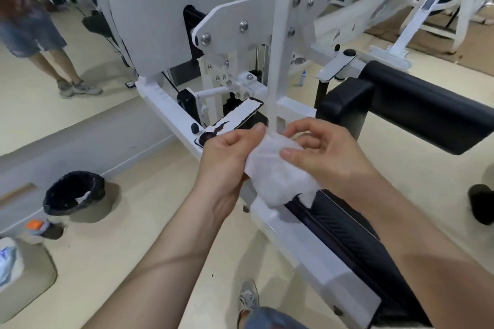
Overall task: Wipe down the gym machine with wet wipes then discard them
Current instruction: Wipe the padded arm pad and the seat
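**Desk:** What's nearest the lens?

**Photographer:** A grey shoe (247,299) on the pale floor, then two bare forearms reaching out over the lower rail of a white gym machine (254,16).

**Desk:** And the hands?

**Photographer:** Both grip one bunched wet wipe (275,179). The left hand (227,157) has its fingers curled round the wipe's left edge, and the right hand (328,157) pinches the top between thumb and fingers. The wipe sits at the foot of the machine's thin white upright bar (280,48), and its lower end hangs down to the rail beside the black seat pad (344,238).

**Desk:** Anything to the side?

**Photographer:** On the floor to the left, well apart from the hands, stands a bin (74,192) with a black liner. A scrap of white shows inside it, and a bottle with an orange cap (40,227) lies just in front.

**Desk:** Farther back?

**Photographer:** A long black roller pad (427,107) on the right, a bolted white plate behind the bar, and a person in shorts (34,21) standing at far left, with more white machines beyond.
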Motion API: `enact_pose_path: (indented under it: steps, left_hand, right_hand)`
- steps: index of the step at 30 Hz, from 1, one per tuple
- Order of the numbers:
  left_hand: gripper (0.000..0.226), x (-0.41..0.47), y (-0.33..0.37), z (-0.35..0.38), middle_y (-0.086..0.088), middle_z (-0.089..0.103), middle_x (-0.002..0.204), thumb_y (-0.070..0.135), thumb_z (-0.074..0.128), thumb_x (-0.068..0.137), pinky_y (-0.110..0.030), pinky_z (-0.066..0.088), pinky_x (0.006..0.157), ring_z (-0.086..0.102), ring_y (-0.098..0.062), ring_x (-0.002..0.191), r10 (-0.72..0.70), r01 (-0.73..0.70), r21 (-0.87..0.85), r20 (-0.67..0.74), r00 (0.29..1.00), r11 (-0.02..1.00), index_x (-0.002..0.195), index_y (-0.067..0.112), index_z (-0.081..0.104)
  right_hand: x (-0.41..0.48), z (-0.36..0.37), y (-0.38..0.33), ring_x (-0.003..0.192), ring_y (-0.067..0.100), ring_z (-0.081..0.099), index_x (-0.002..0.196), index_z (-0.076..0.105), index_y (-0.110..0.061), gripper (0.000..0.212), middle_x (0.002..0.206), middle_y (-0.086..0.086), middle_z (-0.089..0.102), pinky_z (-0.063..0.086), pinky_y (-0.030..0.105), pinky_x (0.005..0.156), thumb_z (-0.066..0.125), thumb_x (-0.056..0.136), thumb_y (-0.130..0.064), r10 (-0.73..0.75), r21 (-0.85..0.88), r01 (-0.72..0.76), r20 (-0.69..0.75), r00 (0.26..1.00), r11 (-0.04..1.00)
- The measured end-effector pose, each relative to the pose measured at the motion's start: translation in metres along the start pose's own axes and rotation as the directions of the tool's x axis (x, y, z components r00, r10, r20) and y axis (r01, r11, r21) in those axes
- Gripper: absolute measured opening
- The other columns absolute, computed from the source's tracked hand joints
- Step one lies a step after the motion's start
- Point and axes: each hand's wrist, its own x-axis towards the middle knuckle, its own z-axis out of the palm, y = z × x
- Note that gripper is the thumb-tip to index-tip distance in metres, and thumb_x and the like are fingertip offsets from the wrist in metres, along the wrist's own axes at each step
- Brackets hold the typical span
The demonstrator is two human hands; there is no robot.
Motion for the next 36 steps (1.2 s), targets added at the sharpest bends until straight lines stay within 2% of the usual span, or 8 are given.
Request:
enact_pose_path:
  steps: [3, 6, 9, 13, 19, 26, 30, 36]
  left_hand:
    - [0.016, -0.018, -0.013, 0.008, -0.009, 0.071, 0.075, 0.02, 0.073, 0.084, -0.025, 0.05, 0.054, 0.063, -0.018, 0.062, -0.011, 0.012, 0.066, -0.012, 1.0, 0.998, 0.073, 0.009, 0.072]
    - [0.016, -0.032, -0.045, 0.02, -0.003, 0.062, 0.059, 0.018, 0.07, 0.088, -0.022, 0.043, 0.046, 0.054, -0.015, 0.048, 0.024, -0.006, 0.333, -0.05, 0.998, 0.943, 0.074, 0.01, 0.07]
    - [0.009, -0.042, -0.082, 0.025, -0.007, 0.066, 0.06, 0.018, 0.062, 0.09, -0.03, 0.048, 0.057, 0.061, -0.021, 0.051, 0.018, 0.008, 0.528, -0.044, 0.999, 0.849, 0.082, 0.018, 0.066]
    - [0.015, -0.046, -0.106, 0.029, 0.016, 0.067, 0.079, 0.016, 0.055, 0.092, -0.018, 0.047, 0.065, 0.062, -0.003, 0.073, 0.158, -0.016, 0.614, -0.178, 0.971, 0.789, 0.091, 0.03, 0.062]
    - [0.029, -0.024, -0.105, 0.048, 0.01, 0.07, 0.107, 0.013, 0.05, 0.095, -0.027, 0.051, 0.083, 0.062, -0.007, 0.088, 0.26, -0.014, 0.47, -0.463, 0.848, 0.882, 0.111, 0.033, 0.062]
    - [0.041, -0.052, -0.119, 0.083, 0.019, 0.051, 0.14, 0.017, 0.051, 0.096, -0.023, 0.038, 0.109, 0.043, 0.006, 0.13, 0.288, 0.049, 0.608, -0.444, 0.848, 0.792, 0.133, 0.033, 0.056]
    - [0.045, -0.071, -0.123, 0.094, 0.011, 0.069, 0.119, 0.007, 0.048, 0.094, -0.037, 0.048, 0.102, 0.061, -0.002, 0.112, 0.18, 0.066, 0.429, -0.507, 0.843, 0.901, 0.126, 0.035, 0.061]
    - [0.053, -0.079, -0.119, 0.131, 0.051, 0.055, 0.104, 0.004, 0.045, 0.099, 0.001, 0.036, 0.085, 0.05, 0.024, 0.106, 0.213, 0.04, 0.488, -0.453, 0.866, 0.872, 0.113, 0.054, 0.044]
  right_hand:
    - [-0.018, -0.027, 0.004, 0.073, 0.003, 0.063, 0.084, 0.072, -0.025, 0.009, 0.078, -0.012, 0.069, 0.048, 0.017, 0.069, 0.072, 0.086, -0.016, -0.217, -0.419, 0.171, -0.064, 0.974, 0.891]
    - [-0.032, -0.037, 0.03, 0.081, 0.016, 0.065, 0.088, 0.073, -0.019, 0.013, 0.085, -0.004, 0.069, 0.05, 0.028, 0.072, 0.061, 0.09, -0.016, -0.232, -0.769, 0.203, 0.072, 0.97, 0.606]
    - [-0.051, -0.028, 0.072, 0.107, 0.029, 0.062, 0.126, 0.058, -0.016, 0.032, 0.125, 0.006, 0.058, 0.042, 0.024, 0.079, 0.045, 0.097, -0.021, -0.112, -0.857, 0.256, 0.231, 0.967, 0.447]
    - [-0.053, -0.019, 0.09, 0.149, 0.041, 0.005, 0.154, 0.02, -0.014, 0.064, 0.163, 0.016, 0.003, 0.024, 0.05, 0.118, 0.002, 0.101, -0.046, -0.012, -0.83, 0.374, 0.406, 0.914, 0.414]
    - [0.065, 0.004, 0.098, 0.151, 0.019, -0.004, 0.156, -0.004, -0.029, 0.067, 0.164, 0.004, -0.009, 0.005, 0.04, 0.122, 0.031, 0.102, -0.051, 0.132, -0.509, 0.185, 0.523, 0.842, 0.84]
    - [-0.068, -0.068, 0.129, 0.147, 0.039, 0.018, 0.148, 0.03, -0.001, 0.054, 0.158, 0.023, 0.02, 0.027, 0.053, 0.116, 0.012, 0.106, -0.03, -0.212, -0.475, 0.593, 0.635, 0.742, 0.65]
    - [-0.047, -0.067, 0.115, 0.149, 0.017, -0.016, 0.155, -0.006, -0.016, 0.061, 0.161, 0.003, -0.024, 0.0, 0.019, 0.115, 0.023, 0.106, -0.036, -0.114, -0.425, 0.473, 0.639, 0.761, 0.772]
    - [0.09, 0.013, 0.119, 0.148, 0.027, 0.019, 0.155, 0.007, -0.026, 0.067, 0.163, 0.007, 0.011, 0.018, 0.047, 0.12, 0.032, 0.098, -0.05, 0.081, -0.262, 0.079, 0.549, 0.832, 0.962]
